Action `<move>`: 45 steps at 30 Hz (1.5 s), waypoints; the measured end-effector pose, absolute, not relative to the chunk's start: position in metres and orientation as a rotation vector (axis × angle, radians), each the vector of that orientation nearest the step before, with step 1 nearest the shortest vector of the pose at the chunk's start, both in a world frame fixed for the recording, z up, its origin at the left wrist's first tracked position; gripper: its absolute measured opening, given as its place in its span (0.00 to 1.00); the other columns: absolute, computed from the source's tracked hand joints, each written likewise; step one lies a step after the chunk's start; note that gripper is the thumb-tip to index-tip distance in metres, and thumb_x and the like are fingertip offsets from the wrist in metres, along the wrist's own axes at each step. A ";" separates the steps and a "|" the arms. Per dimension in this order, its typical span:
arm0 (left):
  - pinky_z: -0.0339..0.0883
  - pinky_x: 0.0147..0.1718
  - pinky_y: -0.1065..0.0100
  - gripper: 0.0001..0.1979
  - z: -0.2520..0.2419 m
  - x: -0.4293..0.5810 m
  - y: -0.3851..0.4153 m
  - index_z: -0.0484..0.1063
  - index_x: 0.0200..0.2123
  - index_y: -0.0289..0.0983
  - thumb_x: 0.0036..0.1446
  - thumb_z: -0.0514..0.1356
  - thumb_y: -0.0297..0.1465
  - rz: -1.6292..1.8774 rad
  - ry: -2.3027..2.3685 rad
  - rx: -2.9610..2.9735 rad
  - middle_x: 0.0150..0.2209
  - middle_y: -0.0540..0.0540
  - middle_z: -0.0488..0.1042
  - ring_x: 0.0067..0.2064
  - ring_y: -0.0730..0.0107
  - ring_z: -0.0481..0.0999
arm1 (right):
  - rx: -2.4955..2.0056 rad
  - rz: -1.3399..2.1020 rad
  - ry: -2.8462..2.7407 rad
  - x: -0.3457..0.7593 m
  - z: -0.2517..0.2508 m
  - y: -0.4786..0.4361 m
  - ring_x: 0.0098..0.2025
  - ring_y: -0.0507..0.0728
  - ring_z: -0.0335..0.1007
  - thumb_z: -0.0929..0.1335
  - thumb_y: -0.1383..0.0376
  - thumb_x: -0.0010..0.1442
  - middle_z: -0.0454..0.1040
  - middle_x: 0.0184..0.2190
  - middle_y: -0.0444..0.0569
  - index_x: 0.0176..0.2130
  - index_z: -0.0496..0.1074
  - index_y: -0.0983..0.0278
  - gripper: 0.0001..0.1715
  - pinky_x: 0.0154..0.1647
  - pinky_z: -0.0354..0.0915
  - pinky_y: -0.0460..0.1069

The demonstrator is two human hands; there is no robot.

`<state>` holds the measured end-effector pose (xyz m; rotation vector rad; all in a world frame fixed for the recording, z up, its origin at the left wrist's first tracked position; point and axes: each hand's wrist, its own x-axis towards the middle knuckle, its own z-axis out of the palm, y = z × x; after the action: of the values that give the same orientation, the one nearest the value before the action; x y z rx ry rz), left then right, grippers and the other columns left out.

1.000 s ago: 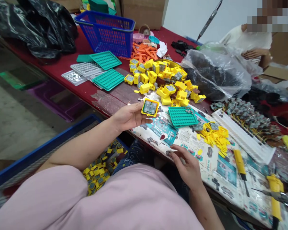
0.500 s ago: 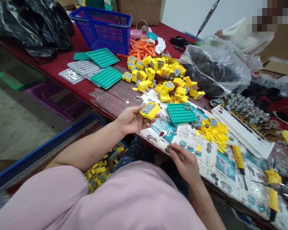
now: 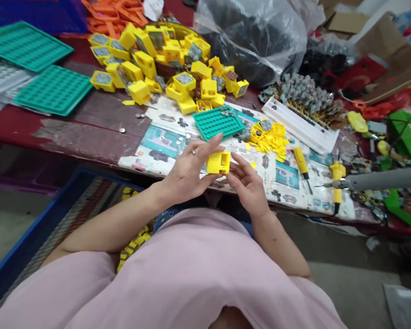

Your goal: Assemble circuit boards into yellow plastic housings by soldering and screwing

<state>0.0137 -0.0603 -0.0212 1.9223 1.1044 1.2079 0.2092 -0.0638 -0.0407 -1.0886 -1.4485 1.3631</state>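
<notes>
A small yellow plastic housing (image 3: 218, 163) is held over the table's front edge by my left hand (image 3: 188, 171), between thumb and fingers. Small holes dot one face, and a recess opens at its right end. My right hand (image 3: 248, 187) is close against that right end, fingers apart and loosely bent; whether its thumb touches the housing is hard to see. Just beyond lies a green grid tray (image 3: 217, 122) with small round discs on its far corner. Behind the tray is a heap of similar yellow housings (image 3: 144, 64), several with grey parts set inside.
Small yellow pieces (image 3: 269, 141) lie right of the tray. A white strip (image 3: 301, 125) bears wired grey parts. A yellow-handled screwdriver (image 3: 300, 163) and a soldering iron (image 3: 337, 180) lie at the right; a grey electric screwdriver (image 3: 380, 179) juts in. A blue crate (image 3: 71, 201) stands below left.
My left hand has turned the housing, so its grey-filled face no longer shows. My right hand has come up from the table edge to the housing. The view has shifted closer and to the right.
</notes>
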 end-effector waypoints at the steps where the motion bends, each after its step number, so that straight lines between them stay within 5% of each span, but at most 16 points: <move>1: 0.52 0.66 0.52 0.32 -0.024 0.016 -0.059 0.60 0.66 0.37 0.61 0.63 0.34 1.209 1.088 1.982 0.56 0.38 0.75 0.58 0.53 0.70 | -1.088 1.366 -1.439 0.210 -0.041 -0.065 0.48 0.55 0.79 0.72 0.46 0.56 0.78 0.52 0.50 0.60 0.66 0.56 0.38 0.48 0.79 0.55; 9: 0.69 0.55 0.58 0.45 -0.045 0.021 -0.050 0.36 0.73 0.41 0.62 0.61 0.32 1.470 0.960 2.527 0.60 0.36 0.70 0.58 0.56 0.72 | -0.992 1.421 -1.337 0.215 -0.045 -0.068 0.45 0.54 0.79 0.75 0.53 0.56 0.80 0.48 0.47 0.55 0.71 0.56 0.30 0.47 0.79 0.53; 19: 0.72 0.49 0.64 0.46 -0.046 0.024 -0.056 0.38 0.73 0.44 0.60 0.65 0.35 1.408 0.951 2.320 0.60 0.37 0.70 0.57 0.59 0.74 | -1.014 1.403 -1.296 0.217 -0.046 -0.072 0.42 0.54 0.80 0.76 0.52 0.54 0.81 0.40 0.44 0.55 0.70 0.56 0.32 0.47 0.79 0.53; 29: 0.73 0.44 0.68 0.47 -0.051 0.025 -0.059 0.39 0.72 0.46 0.59 0.66 0.37 1.373 0.967 2.183 0.60 0.37 0.68 0.52 0.63 0.76 | -1.050 1.441 -1.176 0.218 -0.042 -0.071 0.30 0.50 0.77 0.78 0.51 0.49 0.80 0.30 0.39 0.52 0.72 0.57 0.33 0.35 0.77 0.47; 33: 0.72 0.54 0.60 0.43 -0.050 0.028 -0.061 0.40 0.72 0.45 0.62 0.62 0.31 1.356 0.939 2.372 0.66 0.36 0.63 0.63 0.56 0.69 | -1.098 1.506 -1.221 0.218 -0.048 -0.068 0.32 0.52 0.79 0.76 0.46 0.50 0.81 0.34 0.42 0.55 0.71 0.58 0.38 0.33 0.78 0.48; 37: 0.65 0.63 0.53 0.44 -0.051 0.027 -0.064 0.37 0.73 0.47 0.62 0.62 0.32 1.303 0.896 2.282 0.72 0.36 0.51 0.72 0.49 0.56 | -1.065 1.107 -1.381 0.219 -0.055 -0.069 0.39 0.53 0.81 0.75 0.55 0.56 0.82 0.39 0.43 0.52 0.72 0.56 0.26 0.39 0.79 0.48; 41: 0.68 0.60 0.56 0.41 -0.053 0.024 -0.067 0.40 0.72 0.50 0.64 0.60 0.36 1.128 0.782 1.776 0.71 0.36 0.55 0.67 0.53 0.65 | -0.851 0.347 -1.763 0.226 -0.055 -0.069 0.50 0.54 0.79 0.71 0.71 0.60 0.80 0.49 0.46 0.52 0.70 0.54 0.22 0.50 0.78 0.51; 45: 0.68 0.61 0.58 0.37 -0.055 0.028 -0.070 0.52 0.71 0.46 0.62 0.63 0.38 1.093 0.752 1.635 0.67 0.37 0.64 0.63 0.56 0.71 | -0.704 0.021 -1.957 0.231 -0.056 -0.066 0.54 0.55 0.77 0.68 0.74 0.62 0.78 0.50 0.50 0.52 0.68 0.57 0.20 0.52 0.77 0.52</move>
<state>0.0276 -0.0699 -0.0548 1.6348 0.7516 1.0929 0.2308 -0.0656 -0.0558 -0.7037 -1.9574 0.0213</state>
